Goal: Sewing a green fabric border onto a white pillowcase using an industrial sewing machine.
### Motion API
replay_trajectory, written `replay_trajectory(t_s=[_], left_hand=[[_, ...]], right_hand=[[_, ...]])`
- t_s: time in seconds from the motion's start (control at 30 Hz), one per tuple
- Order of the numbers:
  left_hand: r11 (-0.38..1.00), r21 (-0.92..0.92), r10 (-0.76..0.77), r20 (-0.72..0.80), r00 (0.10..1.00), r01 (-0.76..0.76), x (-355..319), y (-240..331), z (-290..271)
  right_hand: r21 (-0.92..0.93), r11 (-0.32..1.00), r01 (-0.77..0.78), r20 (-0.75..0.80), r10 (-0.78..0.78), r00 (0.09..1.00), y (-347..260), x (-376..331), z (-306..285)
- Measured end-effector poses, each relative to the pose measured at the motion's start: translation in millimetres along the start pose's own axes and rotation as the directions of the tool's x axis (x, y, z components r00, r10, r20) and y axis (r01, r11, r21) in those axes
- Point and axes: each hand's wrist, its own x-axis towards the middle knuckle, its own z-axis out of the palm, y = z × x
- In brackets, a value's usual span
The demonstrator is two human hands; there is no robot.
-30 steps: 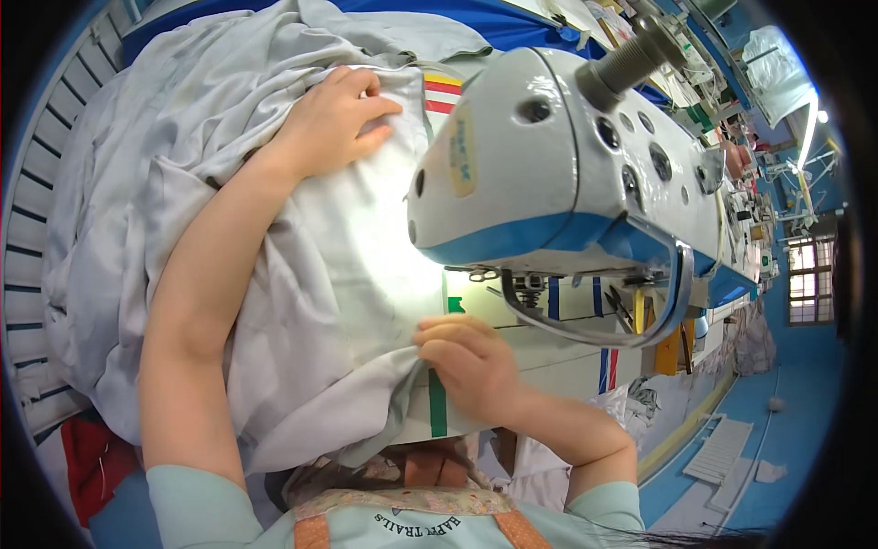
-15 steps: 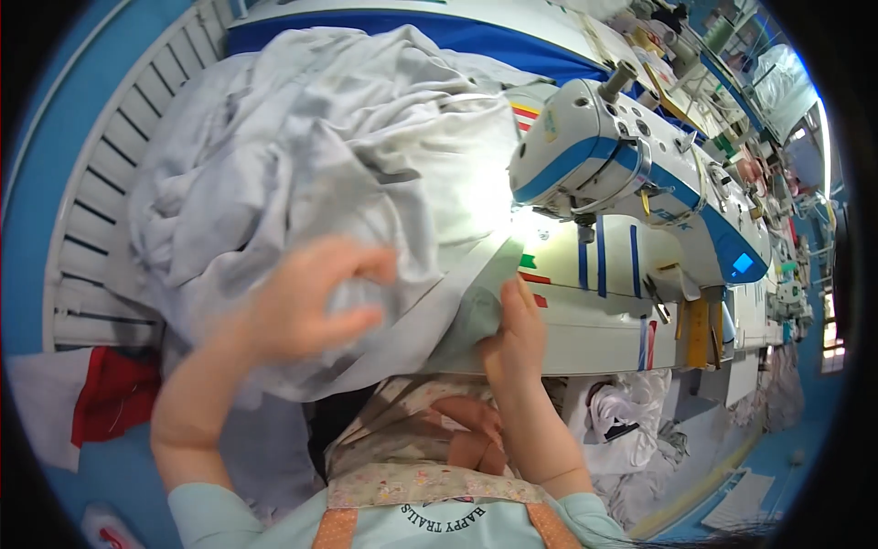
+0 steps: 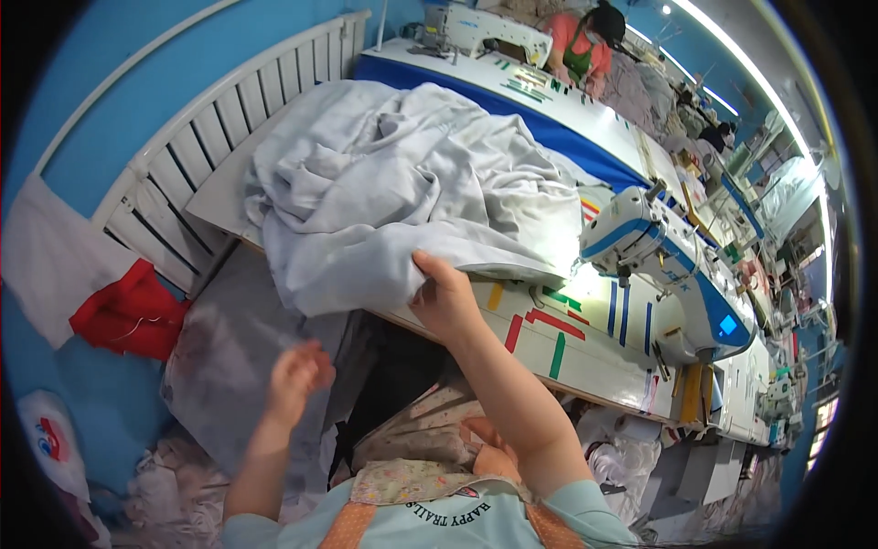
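A big heap of light grey fabric [image 3: 384,174] lies crumpled on the sewing table, and its near edge hangs over the table's front. My right hand [image 3: 446,297] is closed on that near edge, thumb on top, the fingers partly hidden by the cloth. Lower and to the left, my left hand [image 3: 300,373] is in the air in front of the hanging grey cloth, slightly blurred. Its fingers are loosely bent and apart, with nothing visible in them. The white and blue sewing machine [image 3: 640,233] stands right of the heap, its lamp lighting the fabric beside the needle.
Coloured tape strips [image 3: 558,325] mark the table top right of my right hand. A white slatted rail [image 3: 210,119] borders the left side, with a red and white cloth [image 3: 133,311] hanging near it. Across the far table, a co-worker [image 3: 585,50] sits by another machine [image 3: 494,32].
My right hand has moved left, away from the needle area, with the fabric edge. My left hand has dropped from over the heap to below the table edge. The view has tilted up.
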Motion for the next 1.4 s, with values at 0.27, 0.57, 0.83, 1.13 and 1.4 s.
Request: replay_trajectory(t_s=[0.27,0.57,0.83,1.13,1.4], left_hand=[[0.978,-0.148,0.107,-0.258,0.96,-0.149,148.0,81.1,-8.3],[0.856,0.253,0.484,-0.082,0.871,-0.451,250.4,218.3,173.5],[0.685,0.104,0.448,0.72,0.529,-0.721,245.7,158.3,272.0],[0.012,0.45,0.569,0.731,0.375,-0.893,226.6,76.9,205.7],[-0.127,0.506,0.812,0.547,0.204,-0.853,241.5,76.3,257.3]], right_hand=[[0.148,0.977,-0.155,-0.001,0.157,0.988,-17.5,-25.8,28.6],[-0.298,0.848,0.439,-0.265,-0.515,0.815,-82.8,-66.6,-22.5],[0.239,0.806,0.541,-0.082,-0.539,0.838,-107.6,-65.8,-76.6],[0.329,0.75,0.573,-0.069,-0.586,0.807,-114.0,-72.3,-74.8],[0.288,0.702,0.652,-0.006,-0.679,0.734,-122.2,-120.7,-47.8]])
